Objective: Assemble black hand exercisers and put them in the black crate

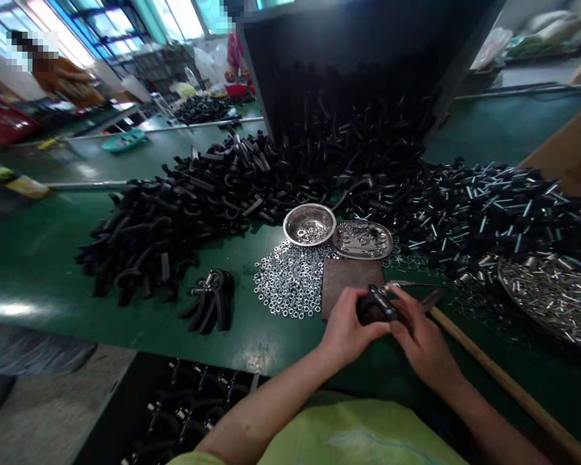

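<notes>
Near the table's front edge, my left hand [345, 328] grips a black curved handle-like part [378, 302], its fingers closed round the left side. From the other side my right hand [425, 341] closes on the same part, with thumb and fingers at its right end. A small shiny metal piece shows by the right fingertips; its kind is too small to make out. Just behind the hands lies a flat brown-grey metal block [341, 284]. Beside the right hand a hammer's metal head [432, 299] rests on the table, with its long wooden handle [503, 378] running toward the lower right.
Metal nuts [288, 284] lie heaped left of the block. Behind are a steel bowl [290, 236] and an oval tray [336, 250] of small parts. Black handles [213, 187] pile leftward; black pieces with bolts [494, 206] and springs and pins [556, 297] lie right. Several handles [210, 307] stand apart.
</notes>
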`<state>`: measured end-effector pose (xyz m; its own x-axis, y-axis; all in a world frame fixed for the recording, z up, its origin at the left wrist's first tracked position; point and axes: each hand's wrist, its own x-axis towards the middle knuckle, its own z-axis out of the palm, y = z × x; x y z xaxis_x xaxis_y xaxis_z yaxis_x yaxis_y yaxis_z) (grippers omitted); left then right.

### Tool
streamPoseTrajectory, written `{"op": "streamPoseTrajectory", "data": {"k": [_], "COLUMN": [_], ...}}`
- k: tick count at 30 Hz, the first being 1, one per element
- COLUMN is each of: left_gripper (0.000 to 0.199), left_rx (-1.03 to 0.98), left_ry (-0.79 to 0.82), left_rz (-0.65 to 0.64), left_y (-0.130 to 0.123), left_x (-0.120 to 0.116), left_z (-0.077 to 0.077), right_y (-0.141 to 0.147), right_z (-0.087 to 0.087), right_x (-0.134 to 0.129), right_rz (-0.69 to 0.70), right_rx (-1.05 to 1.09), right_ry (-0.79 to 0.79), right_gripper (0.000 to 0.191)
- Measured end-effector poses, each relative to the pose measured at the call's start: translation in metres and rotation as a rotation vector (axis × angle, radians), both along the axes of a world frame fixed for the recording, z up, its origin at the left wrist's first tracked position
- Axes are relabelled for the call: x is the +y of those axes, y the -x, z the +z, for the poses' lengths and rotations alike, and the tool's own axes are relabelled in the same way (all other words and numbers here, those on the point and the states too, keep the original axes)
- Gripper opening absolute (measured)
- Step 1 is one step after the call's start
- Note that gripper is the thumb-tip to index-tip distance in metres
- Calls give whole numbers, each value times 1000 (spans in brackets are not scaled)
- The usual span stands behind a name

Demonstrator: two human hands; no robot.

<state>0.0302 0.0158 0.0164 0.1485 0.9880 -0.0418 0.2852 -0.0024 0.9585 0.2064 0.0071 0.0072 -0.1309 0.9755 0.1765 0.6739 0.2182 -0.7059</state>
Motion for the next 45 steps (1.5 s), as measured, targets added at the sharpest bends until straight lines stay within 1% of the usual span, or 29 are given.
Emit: {"op": "streamPoseTrajectory", "data": {"k": [2,3,4,6,8,10,12,13,15,18,21,23,25,27,28,29,30,31,33,34,36,38,40,43,45], "left_gripper": [40,35,31,25,24,32,41,43,40,29,26,32,45,59,61,60,55,51,49,52,58,62,61,58,59], "left_rx": [23,49,83,189,343,529,581,566,524,443,319,223,-3,-444,-599,-704,-767,-788,-749,-723,-681,-636,-570,-445,-373], "left_ry": [-57,-96,-139,-234,-298,-297,-236,-190,-122,-65,-7,27,75,173,230,277,330,377,442,463,495,522,532,440,376], "left_rz": [-156,-182,-165,5,222,389,502,537,565,577,598,591,544,436,367,297,240,194,157,146,120,90,67,59,39], "left_y": [9,19,32,69,110,148,178,189,204,215,219,216,204,181,166,148,130,111,76,62,41,29,22,18,17], "left_x": [7,17,31,72,122,170,205,218,232,238,228,210,180,140,118,97,76,58,30,20,8,2,1,1,1], "left_z": [3,4,4,6,7,10,11,11,11,12,14,16,17,15,14,12,11,11,11,13,17,22,27,32,32], "right_y": [20,24,25,21,16,16,19,21,25,25,19,15,12,13,15,19,23,28,38,42,48,51,50,47,43], "right_z": [7,8,9,6,2,-1,-1,-1,1,0,-3,-4,-3,2,6,10,15,19,29,33,39,42,42,40,39], "right_x": [16,23,29,38,42,42,41,41,41,41,41,42,42,42,41,40,39,37,32,29,25,21,19,19,19], "right_rz": [30,31,30,44,68,93,110,112,108,89,71,64,62,57,53,49,40,29,11,6,7,19,33,85,135], "right_rx": [9,-26,-79,-245,-435,-570,-636,-653,-670,-646,-554,-435,-277,-106,-25,50,117,176,271,308,349,342,301,238,211], "right_ry": [-49,-69,-72,-27,32,71,87,92,103,106,126,164,206,235,240,240,235,226,191,165,100,27,-46,-103,-92], "right_gripper": [34,31,29,26,23,21,21,21,21,21,21,21,20,22,24,26,28,29,30,30,27,23,19,15,15]}}
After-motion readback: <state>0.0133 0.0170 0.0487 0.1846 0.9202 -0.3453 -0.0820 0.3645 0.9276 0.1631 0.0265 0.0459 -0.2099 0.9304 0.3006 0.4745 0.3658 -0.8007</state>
